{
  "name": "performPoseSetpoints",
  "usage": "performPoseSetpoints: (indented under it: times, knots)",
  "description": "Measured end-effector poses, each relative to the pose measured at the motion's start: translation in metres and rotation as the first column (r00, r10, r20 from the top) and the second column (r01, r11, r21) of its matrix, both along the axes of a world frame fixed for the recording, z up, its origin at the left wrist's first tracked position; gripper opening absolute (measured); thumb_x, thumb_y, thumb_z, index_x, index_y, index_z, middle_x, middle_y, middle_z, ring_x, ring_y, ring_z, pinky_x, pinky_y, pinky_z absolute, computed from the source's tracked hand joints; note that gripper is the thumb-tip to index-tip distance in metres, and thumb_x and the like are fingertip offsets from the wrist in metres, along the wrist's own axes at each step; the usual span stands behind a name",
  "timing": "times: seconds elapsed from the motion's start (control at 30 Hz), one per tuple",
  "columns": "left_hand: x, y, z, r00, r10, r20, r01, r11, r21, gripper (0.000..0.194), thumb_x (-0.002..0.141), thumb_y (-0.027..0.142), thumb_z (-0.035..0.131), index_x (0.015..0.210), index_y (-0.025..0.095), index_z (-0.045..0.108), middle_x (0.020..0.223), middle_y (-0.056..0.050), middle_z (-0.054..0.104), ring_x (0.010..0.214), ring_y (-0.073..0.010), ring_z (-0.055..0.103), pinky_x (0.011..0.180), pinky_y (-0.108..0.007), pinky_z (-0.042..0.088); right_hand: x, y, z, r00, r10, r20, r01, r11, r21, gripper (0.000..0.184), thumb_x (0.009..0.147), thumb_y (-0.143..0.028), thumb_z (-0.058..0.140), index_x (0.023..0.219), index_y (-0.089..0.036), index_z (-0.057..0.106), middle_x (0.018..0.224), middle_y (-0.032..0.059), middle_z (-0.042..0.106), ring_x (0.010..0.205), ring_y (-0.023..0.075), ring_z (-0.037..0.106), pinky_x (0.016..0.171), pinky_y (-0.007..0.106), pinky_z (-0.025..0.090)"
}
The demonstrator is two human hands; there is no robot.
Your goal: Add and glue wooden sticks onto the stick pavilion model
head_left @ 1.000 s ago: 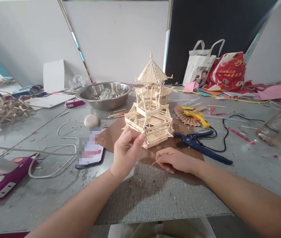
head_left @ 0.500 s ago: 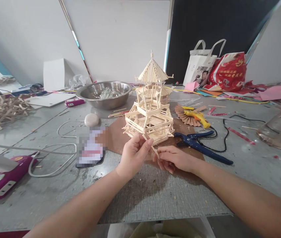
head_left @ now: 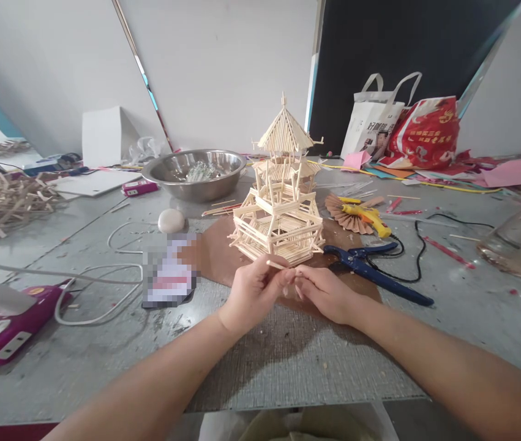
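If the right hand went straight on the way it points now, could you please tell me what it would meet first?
Probably the left hand, which grips a pale stick just ahead of the right hand; whether the hands touch is unclear.

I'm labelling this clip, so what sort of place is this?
Probably a craft workshop or studio: there's a pagoda-shaped stick model, what looks like a yellow glue gun, and blue-handled cutters beside it.
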State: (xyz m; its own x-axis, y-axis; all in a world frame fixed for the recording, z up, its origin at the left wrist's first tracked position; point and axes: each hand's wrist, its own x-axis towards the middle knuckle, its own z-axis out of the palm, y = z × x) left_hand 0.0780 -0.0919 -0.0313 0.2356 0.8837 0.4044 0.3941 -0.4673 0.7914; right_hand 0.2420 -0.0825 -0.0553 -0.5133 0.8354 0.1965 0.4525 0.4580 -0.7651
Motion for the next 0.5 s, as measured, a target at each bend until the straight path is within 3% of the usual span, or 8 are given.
performPoseSetpoints:
  times: [0.13,0.3,0.5]
  knots:
    - [0.002,0.001,-0.001,0.988,-0.086,-0.131,0.095,0.993,0.07,0.014,0.077,0.026,0.047,0.069,0.017,0.054,0.058,0.001,0.057,0.052,-0.0076,0.05,0.051,-0.018,0.039,0.0,-0.003,0.002,0.996,0.022,0.088,-0.024,1.0,0.018,0.024,0.085,-0.03,0.03,0.067,-0.019,0.043,0.062,-0.0004,0.05,0.057,0.0104,0.043,0.056,0.022,0.03]
    - [0.0,0.003,-0.01,0.975,-0.034,-0.218,0.067,0.986,0.149,0.01,0.078,0.024,0.045,0.073,0.018,0.051,0.06,0.001,0.056,0.05,-0.0075,0.048,0.051,-0.019,0.038,0.0,-0.002,0.003,0.994,0.024,0.105,-0.021,0.999,-0.025,0.02,0.082,-0.02,0.031,0.066,-0.019,0.043,0.061,-0.001,0.049,0.056,0.0107,0.044,0.054,0.021,0.029]
    - [-0.001,0.004,-0.014,0.931,-0.09,-0.353,0.168,0.965,0.2,0.012,0.081,0.024,0.041,0.073,0.018,0.049,0.066,0.0,0.056,0.058,-0.0088,0.051,0.056,-0.019,0.038,-0.001,-0.001,-0.002,0.996,0.026,0.084,-0.025,1.0,-0.016,0.021,0.083,-0.029,0.034,0.071,-0.018,0.048,0.069,0.0032,0.056,0.064,0.0139,0.049,0.058,0.023,0.031]
